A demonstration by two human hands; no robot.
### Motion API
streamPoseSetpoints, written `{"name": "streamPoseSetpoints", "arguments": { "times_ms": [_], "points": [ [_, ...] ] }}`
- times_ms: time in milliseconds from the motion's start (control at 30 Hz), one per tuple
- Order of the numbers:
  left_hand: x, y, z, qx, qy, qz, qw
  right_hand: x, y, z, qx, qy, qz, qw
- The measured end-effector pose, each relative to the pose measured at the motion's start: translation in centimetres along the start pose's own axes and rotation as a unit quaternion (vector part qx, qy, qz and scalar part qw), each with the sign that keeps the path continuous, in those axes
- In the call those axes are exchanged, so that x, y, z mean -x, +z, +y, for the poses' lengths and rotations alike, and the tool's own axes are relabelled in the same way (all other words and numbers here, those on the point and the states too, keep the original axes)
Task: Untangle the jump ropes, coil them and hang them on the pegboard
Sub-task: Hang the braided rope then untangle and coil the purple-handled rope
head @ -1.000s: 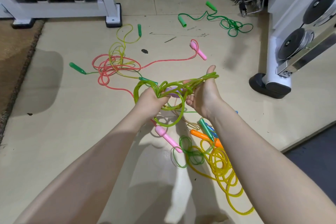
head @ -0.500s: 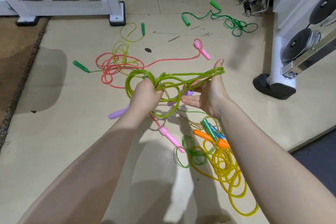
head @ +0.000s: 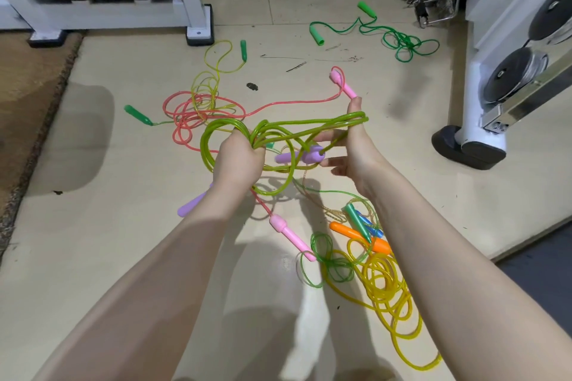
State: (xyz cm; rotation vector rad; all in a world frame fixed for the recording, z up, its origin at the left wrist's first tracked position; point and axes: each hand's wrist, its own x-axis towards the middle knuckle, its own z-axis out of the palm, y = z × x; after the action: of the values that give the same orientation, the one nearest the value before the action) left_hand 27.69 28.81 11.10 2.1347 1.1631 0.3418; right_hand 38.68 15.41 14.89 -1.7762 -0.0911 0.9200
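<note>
The hands draw farther apart than a second ago, stretching the lime-green rope (head: pixel 278 133) into longer loops; the right hand (head: pixel 353 145) opens, fingers now spread; a purple handle (head: pixel 193 206) now dangles below the left hand (head: pixel 240 161).

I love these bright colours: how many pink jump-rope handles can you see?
2. The far pink handle lies on the floor beyond the right hand; the near pink handle below the left hand. Tangles may hide more.
</note>
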Motion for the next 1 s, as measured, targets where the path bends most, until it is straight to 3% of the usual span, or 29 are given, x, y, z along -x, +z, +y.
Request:
{"name": "streamPoseSetpoints", "arguments": {
  "times_ms": [67,200,367,600,800,933,1000],
  "points": [
    [0.1,-0.1,0.1,-0.031,0.007,0.003,0.999,-0.4,-0.1,0.3,-0.018,0.006,0.020,1.000],
    [0.4,-0.4,1.1,-0.072,0.014,-0.001,0.997,-0.3,-0.1,0.7,-0.129,0.082,-0.024,0.988],
    [0.4,0.6,0.4,-0.032,0.012,-0.035,0.999,-0.3,0.0,1.0,-0.232,0.100,-0.079,0.964],
    [0.6,1.6,-1.1,0.157,-0.050,-0.072,0.984,-0.1,0.2,1.5,-0.155,0.053,-0.089,0.982],
    [-0.9,-0.3,-4.8,0.093,-0.146,0.029,0.984,0.1,-2.6,0.8,-0.111,-0.013,-0.107,0.988],
    [-0.5,-1.0,-5.6,0.167,-0.204,-0.020,0.964,-0.5,-3.6,0.1,0.064,-0.094,0.039,0.993],
    [0.1,-1.3,-4.8,0.294,-0.235,-0.104,0.921,-1.1,-3.7,0.5,0.151,-0.120,0.106,0.975]
  ]
}}
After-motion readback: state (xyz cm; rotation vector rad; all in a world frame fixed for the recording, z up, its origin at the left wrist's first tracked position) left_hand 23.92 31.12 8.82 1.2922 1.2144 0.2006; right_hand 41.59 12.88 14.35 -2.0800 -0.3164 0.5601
